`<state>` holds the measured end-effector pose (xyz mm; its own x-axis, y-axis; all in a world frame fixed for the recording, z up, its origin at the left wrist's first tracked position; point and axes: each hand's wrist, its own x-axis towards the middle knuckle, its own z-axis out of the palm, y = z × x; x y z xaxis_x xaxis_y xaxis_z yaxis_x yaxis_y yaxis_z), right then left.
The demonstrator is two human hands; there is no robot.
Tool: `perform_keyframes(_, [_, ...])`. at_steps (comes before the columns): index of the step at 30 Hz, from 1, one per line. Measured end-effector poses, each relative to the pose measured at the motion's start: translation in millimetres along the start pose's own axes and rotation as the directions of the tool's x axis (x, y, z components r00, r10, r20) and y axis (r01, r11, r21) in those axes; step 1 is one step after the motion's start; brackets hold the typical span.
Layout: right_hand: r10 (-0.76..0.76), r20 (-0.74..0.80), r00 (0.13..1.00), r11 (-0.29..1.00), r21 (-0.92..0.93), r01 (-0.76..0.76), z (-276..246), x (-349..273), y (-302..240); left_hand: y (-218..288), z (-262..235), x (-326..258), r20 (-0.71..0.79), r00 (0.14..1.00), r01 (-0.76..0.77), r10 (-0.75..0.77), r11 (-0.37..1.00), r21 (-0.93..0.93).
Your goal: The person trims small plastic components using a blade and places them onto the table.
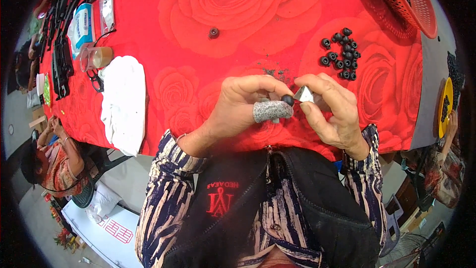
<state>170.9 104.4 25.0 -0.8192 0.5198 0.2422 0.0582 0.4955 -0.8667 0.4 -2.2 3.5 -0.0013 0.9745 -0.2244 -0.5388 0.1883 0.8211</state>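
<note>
Red rose-patterned cloth (pixel 208 84) covers a table where a person's left hand (pixel 243 106), its thumb wrapped in a grey fabric guard (pixel 271 111), pinches a small black rubber ring (pixel 287 100) at its fingertips, just above the table's near edge. The right hand (pixel 333 114) pinches a small triangular metal blade (pixel 304 94), its tip touching the ring. More black rings (pixel 342 54) lie clustered further back on the right, near a red plastic basket (pixel 406 5).
</note>
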Motion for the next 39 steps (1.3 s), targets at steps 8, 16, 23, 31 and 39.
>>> perform_keyframes(8, [0.024, 0.02, 1.0, 1.0, 0.016, -0.024, 2, -1, 2, -1, 0, -1, 0.0, 1.0, -0.014, 0.014, 0.999, 0.048])
perform_keyframes(16, [0.015, 0.057, 0.998, 1.0, 0.014, -0.016, -1, 0, 0, -1, 0, 0, 0.007, 1.0, 0.015, -0.015, 0.999, 0.045])
perform_keyframes(23, [-0.002, 0.06, 0.998, 1.0, -0.021, 0.003, 0, 0, 3, -4, 0, 0, -0.005, 1.0, -0.013, 0.013, 0.998, 0.059])
perform_keyframes(31, [-0.003, 0.042, 0.999, 1.0, -0.028, 0.004, -1, 0, 4, -1, 2, -1, -0.02, 0.999, 0.036, -0.036, 0.999, -0.025])
perform_keyframes(39, [0.01, 0.08, 0.997, 0.999, -0.039, -0.007, -3, 1, 2, 0, 8, -3, -0.034, 0.994, 0.1, -0.102, 0.993, -0.06])
